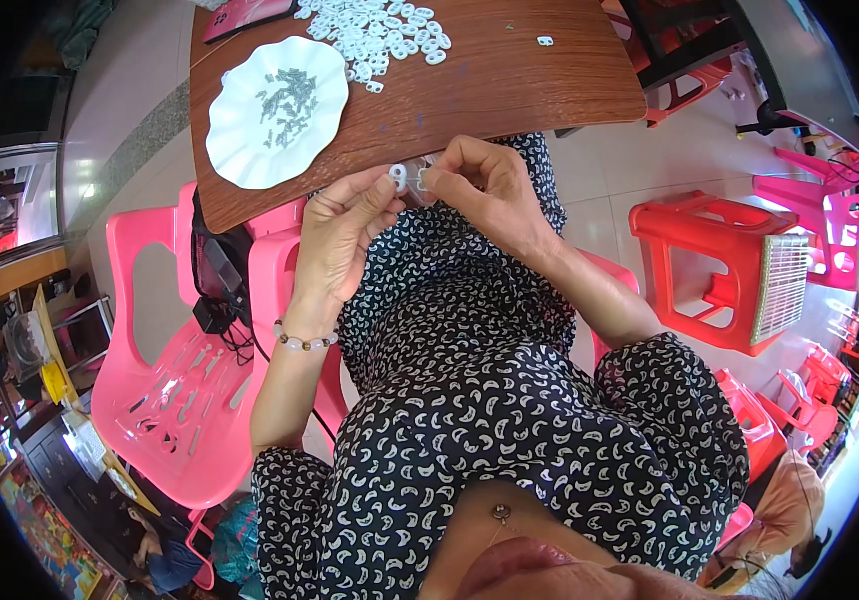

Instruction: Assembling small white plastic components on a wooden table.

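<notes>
Just off the table's near edge, above my lap, my left hand (349, 222) pinches a small white oval plastic piece with two holes (398, 175) between thumb and fingers. My right hand (489, 195) is closed close beside it, its fingertips pressed together around something small and pale that I cannot make out. A heap of similar white two-hole pieces (374, 38) lies at the far side of the brown table (509, 85). To its left, a white wavy-rimmed plate (231, 160) holds many tiny grey pieces (289, 103), perhaps springs.
A pink flat case (249, 14) lies at the table's far left corner. One loose white piece (545, 41) sits to the right. A pink chair (184, 400) with a black bag (221, 265) stands at left. Red stools (709, 260) stand at right.
</notes>
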Action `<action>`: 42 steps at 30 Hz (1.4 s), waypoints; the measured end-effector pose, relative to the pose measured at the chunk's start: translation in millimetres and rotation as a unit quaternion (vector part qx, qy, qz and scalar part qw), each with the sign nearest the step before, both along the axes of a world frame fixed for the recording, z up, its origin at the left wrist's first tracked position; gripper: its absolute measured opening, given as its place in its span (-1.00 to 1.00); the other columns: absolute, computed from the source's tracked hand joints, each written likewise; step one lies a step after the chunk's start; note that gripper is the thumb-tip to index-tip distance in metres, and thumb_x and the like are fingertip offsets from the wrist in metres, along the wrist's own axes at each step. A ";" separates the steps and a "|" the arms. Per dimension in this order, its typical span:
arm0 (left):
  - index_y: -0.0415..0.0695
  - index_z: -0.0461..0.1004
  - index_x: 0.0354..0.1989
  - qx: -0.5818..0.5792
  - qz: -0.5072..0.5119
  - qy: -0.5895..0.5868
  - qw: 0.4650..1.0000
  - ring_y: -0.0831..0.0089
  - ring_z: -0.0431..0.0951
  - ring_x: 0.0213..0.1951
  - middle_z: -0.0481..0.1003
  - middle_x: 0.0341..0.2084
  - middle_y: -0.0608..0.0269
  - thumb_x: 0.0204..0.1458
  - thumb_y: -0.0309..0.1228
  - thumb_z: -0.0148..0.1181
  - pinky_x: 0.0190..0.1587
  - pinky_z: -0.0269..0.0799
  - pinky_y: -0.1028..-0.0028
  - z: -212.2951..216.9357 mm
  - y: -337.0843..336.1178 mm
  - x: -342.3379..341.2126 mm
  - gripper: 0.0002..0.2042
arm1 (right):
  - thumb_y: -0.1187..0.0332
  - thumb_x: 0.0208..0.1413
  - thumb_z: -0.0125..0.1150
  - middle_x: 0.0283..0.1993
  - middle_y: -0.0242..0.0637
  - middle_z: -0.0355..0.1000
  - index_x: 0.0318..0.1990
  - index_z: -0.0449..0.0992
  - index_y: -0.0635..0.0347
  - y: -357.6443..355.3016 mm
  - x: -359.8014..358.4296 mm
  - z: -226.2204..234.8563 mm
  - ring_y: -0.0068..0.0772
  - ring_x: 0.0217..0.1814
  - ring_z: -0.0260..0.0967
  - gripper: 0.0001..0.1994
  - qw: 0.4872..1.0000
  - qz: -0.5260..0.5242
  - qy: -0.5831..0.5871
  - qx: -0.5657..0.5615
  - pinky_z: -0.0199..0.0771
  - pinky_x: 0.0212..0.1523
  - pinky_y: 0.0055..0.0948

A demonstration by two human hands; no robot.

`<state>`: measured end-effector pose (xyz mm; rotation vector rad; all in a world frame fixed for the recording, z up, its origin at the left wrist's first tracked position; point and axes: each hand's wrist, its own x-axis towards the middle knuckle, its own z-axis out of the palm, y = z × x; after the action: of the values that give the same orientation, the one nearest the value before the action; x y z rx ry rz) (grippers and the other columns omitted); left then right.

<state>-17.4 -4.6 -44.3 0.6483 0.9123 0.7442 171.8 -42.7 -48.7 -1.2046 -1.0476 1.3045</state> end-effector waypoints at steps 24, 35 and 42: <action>-0.28 0.53 -0.11 0.059 0.004 0.065 0.996 0.58 0.55 -0.36 0.59 -0.32 0.22 0.09 -0.50 0.20 -0.31 0.48 0.65 -0.2 -3.0 3.4 -0.79 | 0.34 0.02 0.27 -0.61 -0.43 0.36 -0.50 0.45 0.31 -1.3 -1.1 -1.5 -0.74 -0.56 0.19 -0.79 0.995 -0.026 -0.082 0.040 0.22 -0.55 -0.61; -0.28 0.53 -0.12 0.096 0.008 0.096 0.991 0.58 0.54 -0.37 0.59 -0.35 0.24 0.07 -0.51 0.23 -0.31 0.46 0.65 1.3 -5.4 4.2 -0.79 | 0.36 0.02 0.25 -0.64 -0.43 0.34 -0.50 0.44 0.31 -2.9 -2.8 -1.3 -0.75 -0.57 0.19 -0.79 0.995 -0.031 -0.089 0.039 0.20 -0.57 -0.60; -0.29 0.55 -0.14 0.100 0.010 0.094 0.990 0.55 0.56 -0.40 0.60 -0.38 0.19 0.04 -0.43 0.29 -0.33 0.46 0.62 0.1 -7.9 6.3 -0.76 | 0.37 0.02 0.25 -0.59 -0.38 0.38 -0.49 0.44 0.32 -3.9 -6.2 -0.3 -0.73 -0.55 0.23 -0.80 0.994 -0.034 -0.090 0.048 0.27 -0.55 -0.59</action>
<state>-11.1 -12.5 -44.1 0.8995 1.0257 0.8097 165.6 -46.6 -49.0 -1.2922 -1.1742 1.0955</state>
